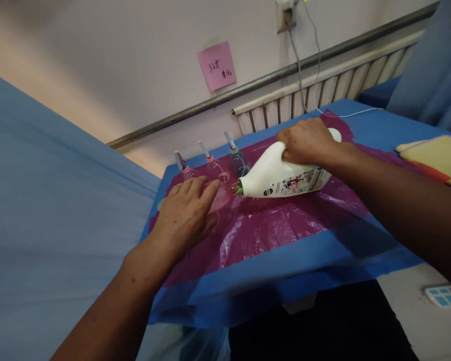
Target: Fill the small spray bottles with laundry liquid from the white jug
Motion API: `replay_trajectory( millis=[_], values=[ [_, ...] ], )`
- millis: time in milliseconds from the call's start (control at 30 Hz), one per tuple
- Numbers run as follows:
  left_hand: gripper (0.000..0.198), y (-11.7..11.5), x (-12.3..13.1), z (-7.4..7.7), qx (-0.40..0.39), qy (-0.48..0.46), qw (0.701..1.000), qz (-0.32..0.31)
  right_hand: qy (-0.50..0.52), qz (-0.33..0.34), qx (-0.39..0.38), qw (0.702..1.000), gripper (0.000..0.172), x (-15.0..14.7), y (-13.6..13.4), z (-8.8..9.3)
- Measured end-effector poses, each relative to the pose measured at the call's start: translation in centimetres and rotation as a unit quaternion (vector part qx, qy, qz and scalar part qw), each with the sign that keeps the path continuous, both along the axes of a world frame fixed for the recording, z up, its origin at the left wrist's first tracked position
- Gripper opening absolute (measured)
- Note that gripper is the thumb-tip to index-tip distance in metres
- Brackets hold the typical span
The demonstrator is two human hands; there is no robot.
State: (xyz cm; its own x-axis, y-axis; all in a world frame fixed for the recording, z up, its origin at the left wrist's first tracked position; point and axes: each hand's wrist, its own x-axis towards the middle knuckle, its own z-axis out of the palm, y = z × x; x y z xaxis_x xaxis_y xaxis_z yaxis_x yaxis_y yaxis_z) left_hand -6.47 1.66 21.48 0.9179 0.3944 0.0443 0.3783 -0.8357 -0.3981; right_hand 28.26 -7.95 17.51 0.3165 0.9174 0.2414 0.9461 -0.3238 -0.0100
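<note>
Held fast by a right hand [304,140] wrapped around its handle, one white jug [278,175] lies tipped near 3 o'clock on my remote feed, mouth toward 9, above a purple sheet [270,225] on the blue-covered tabletop [300,260]. I count three slim-topped bottles [218,168] rowed from 10 to 1 o'clock and one pink note [217,66] at 12. At 8, a left hand [188,205], fingers parted and slightly bent, masks part of a clear vessel [221,195] beside the jug's mouth; whether it grips, I cannot tell. A yellow cloth [434,158] is cut off at 3
</note>
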Motion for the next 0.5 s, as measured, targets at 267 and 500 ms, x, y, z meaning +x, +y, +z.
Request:
replay_trajectory(
  millis=[267, 500],
  values=[
    [0.073, 0.00, 0.16, 0.12, -0.018, -0.014, 1.000, 0.004, 0.002, 0.004, -0.001, 1.000, 0.032, 0.14, 0.07, -0.05],
    [0.072, -0.18, 0.38, 0.49, -0.011, 0.011, 1.000, 0.002, 0.010, 0.007, 0.000, 1.000, 0.034, 0.02, 0.03, 0.05]
  ],
)
